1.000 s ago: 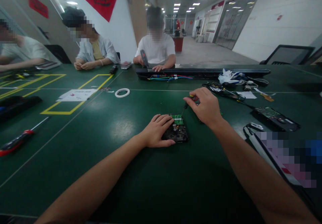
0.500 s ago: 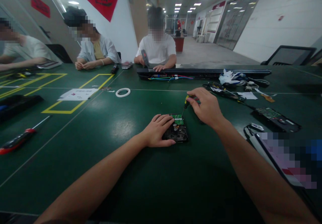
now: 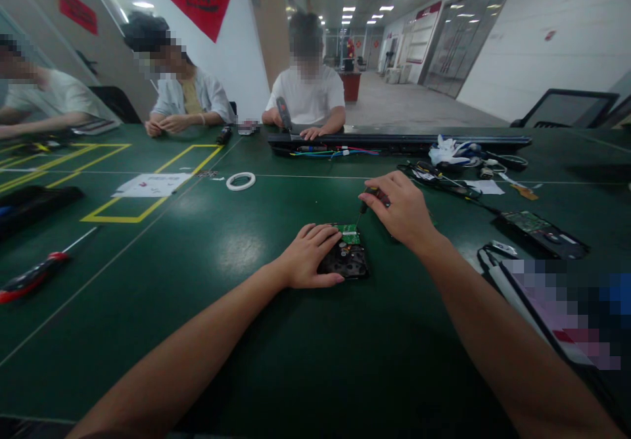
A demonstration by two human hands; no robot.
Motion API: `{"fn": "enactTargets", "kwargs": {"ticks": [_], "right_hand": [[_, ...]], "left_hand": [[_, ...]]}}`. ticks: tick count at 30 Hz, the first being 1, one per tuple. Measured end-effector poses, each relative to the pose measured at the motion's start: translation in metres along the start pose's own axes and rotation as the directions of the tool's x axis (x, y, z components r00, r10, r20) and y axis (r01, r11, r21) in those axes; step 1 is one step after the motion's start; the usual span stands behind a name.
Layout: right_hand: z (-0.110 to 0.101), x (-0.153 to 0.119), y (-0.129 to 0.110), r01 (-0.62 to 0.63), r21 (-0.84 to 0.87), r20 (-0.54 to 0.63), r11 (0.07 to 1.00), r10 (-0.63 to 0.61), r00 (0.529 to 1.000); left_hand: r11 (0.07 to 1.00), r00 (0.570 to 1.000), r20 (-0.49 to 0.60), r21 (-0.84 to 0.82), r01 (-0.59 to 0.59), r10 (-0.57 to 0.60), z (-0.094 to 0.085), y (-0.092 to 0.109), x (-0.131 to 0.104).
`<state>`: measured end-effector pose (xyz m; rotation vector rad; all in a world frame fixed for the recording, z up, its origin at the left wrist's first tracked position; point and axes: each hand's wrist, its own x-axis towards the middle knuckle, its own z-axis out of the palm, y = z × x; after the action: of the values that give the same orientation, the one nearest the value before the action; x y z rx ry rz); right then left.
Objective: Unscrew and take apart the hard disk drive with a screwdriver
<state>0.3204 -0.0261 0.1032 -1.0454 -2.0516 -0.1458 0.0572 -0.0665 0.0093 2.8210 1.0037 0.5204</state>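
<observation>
A black hard drive with a green circuit board lies on the green table. My left hand holds it down from the left side, fingers across its top and thumb along the near edge. Above its far right corner, my right hand is closed on a small screwdriver. The handle sits between thumb and fingers, and the thin shaft points down to the board's corner. Whether the tip sits in a screw is too small to tell. Something dark beneath my right hand is mostly hidden.
A red-and-black screwdriver lies at left, a white tape ring ahead. A second drive, cables and a white glove are at right. Across the table, a person holds a power tool by a long black bar.
My right hand has shifted slightly left, and its fingers have turned about the screwdriver handle, now covering more of it. My left hand and the hard drive stay in place.
</observation>
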Motion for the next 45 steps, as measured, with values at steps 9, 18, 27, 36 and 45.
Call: {"fn": "enactTargets", "kwargs": {"ticks": [9,18,27,36,45], "right_hand": [[0.013,-0.005,0.004,-0.033,0.036,-0.062,0.999,0.035,0.997],[0.018,-0.007,0.002,0.041,0.080,-0.057,0.996,-0.037,0.998],[0.018,-0.008,0.000,-0.223,0.366,0.068,0.903,0.213,0.975],[0.025,-0.004,0.000,-0.417,0.771,0.294,0.482,0.312,0.904],[0.017,-0.002,0.008,-0.548,0.812,0.448,0.201,0.388,0.805]], "left_hand": [[1.000,1.000,0.003,0.001,0.004,-0.004,-0.002,0.001,0.000],[1.000,1.000,-0.006,-0.001,-0.003,0.003,-0.001,0.000,0.000],[1.000,1.000,-0.008,-0.001,0.000,0.000,-0.003,0.003,0.000],[1.000,1.000,0.027,0.022,0.002,-0.002,-0.003,0.002,0.000],[1.000,1.000,0.022,0.020,0.000,0.000,0.000,-0.001,-0.001]]}}
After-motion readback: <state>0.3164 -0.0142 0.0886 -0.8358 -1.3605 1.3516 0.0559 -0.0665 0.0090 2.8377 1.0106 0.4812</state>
